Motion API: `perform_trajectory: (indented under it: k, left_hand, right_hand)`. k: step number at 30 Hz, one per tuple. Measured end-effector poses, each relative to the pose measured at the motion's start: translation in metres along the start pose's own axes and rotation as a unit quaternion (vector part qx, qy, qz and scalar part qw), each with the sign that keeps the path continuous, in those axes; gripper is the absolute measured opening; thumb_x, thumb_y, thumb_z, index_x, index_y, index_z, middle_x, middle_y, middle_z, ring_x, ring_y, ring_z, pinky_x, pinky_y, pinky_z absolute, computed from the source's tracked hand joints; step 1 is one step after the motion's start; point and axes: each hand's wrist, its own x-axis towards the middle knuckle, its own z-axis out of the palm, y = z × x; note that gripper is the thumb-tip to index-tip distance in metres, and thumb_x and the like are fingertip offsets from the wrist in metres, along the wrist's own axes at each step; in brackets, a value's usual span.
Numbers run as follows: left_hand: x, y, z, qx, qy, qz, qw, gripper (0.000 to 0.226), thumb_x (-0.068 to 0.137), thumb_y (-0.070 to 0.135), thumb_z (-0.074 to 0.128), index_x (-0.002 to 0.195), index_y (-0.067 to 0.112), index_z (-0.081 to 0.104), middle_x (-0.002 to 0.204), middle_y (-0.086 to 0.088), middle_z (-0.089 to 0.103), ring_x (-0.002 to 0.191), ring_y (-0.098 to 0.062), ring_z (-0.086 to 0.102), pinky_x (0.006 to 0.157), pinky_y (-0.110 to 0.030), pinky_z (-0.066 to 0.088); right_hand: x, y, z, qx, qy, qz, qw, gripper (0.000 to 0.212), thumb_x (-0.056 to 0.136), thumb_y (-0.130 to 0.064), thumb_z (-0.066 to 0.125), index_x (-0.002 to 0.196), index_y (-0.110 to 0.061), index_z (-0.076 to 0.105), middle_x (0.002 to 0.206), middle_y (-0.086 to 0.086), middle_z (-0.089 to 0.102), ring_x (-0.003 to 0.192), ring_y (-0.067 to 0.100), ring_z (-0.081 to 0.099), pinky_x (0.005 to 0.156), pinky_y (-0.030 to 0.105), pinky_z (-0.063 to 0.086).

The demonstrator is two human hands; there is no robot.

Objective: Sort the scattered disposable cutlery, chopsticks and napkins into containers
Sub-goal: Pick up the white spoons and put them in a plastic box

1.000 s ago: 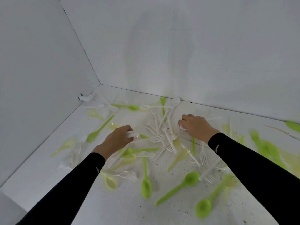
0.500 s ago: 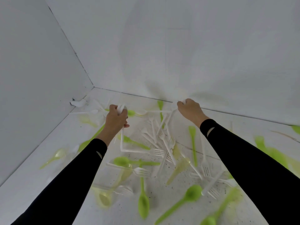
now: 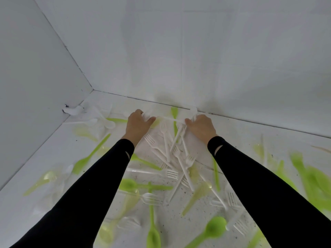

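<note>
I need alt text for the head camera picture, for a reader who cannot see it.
Two hands in black sleeves, the left hand and the right hand, each grip white cutlery at the far edge of a white surface, close to the back wall. White forks and green spoons lie scattered on it, between and around the sleeves.

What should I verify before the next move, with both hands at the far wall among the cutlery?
1. Left hand grip on white cutlery: ok, fingers curled round it.
2. Right hand grip: ok, also curled round white cutlery.
3. White handle between the hands, whose grip: cannot tell.
4. Containers in view: not ok, none visible.
5. White forks and green spoons sorted: not ok, scattered on the surface.
</note>
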Motion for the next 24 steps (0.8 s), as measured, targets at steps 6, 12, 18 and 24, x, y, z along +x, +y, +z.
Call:
perform_trajectory:
  k: [6,12,18,24]
  left_hand:
    - [0.003,0.013,0.009,-0.186,-0.011,-0.102,0.977,0.042,0.084,0.039,0.073,0.104,0.005,0.056,0.106,-0.008,0.060,0.078,-0.019,0.052,0.067,-0.031,0.045]
    - [-0.004,0.011,0.005,-0.373,-0.029,-0.163,0.913,0.017,0.091,0.018,0.067,0.087,0.004,0.058,0.080,-0.010,0.062,0.058,-0.015,0.057,0.048,-0.021,0.051]
    - [-0.010,-0.024,-0.036,-0.231,0.004,-0.100,0.968,0.051,0.074,0.055,0.076,0.070,0.016,0.044,0.066,-0.003,0.048,0.057,-0.019,0.043,0.050,-0.029,0.035]
    - [-0.015,-0.058,-0.084,-0.145,0.047,-0.061,0.986,0.045,0.090,0.047,0.063,0.073,0.006,0.062,0.064,0.002,0.061,0.054,-0.017,0.054,0.051,-0.025,0.046]
  right_hand:
    - [-0.005,-0.007,0.002,0.053,-0.038,0.027,0.998,0.030,0.083,-0.024,0.064,0.066,-0.013,0.042,0.061,0.003,0.048,0.049,0.021,0.046,0.051,0.027,0.040]
    - [-0.017,-0.008,0.001,0.004,-0.034,0.008,0.999,0.024,0.088,-0.032,0.056,0.080,-0.011,0.047,0.074,0.001,0.051,0.065,0.022,0.052,0.057,0.028,0.038]
    - [-0.021,-0.030,0.001,-0.038,0.066,-0.070,0.995,0.018,0.090,-0.024,0.050,0.099,-0.012,0.040,0.074,-0.005,0.043,0.068,0.020,0.047,0.052,0.028,0.026]
    - [-0.010,-0.058,0.020,-0.164,0.058,-0.155,0.973,0.018,0.096,-0.017,0.046,0.078,-0.013,0.049,0.074,-0.001,0.045,0.078,0.027,0.049,0.059,0.029,0.029]
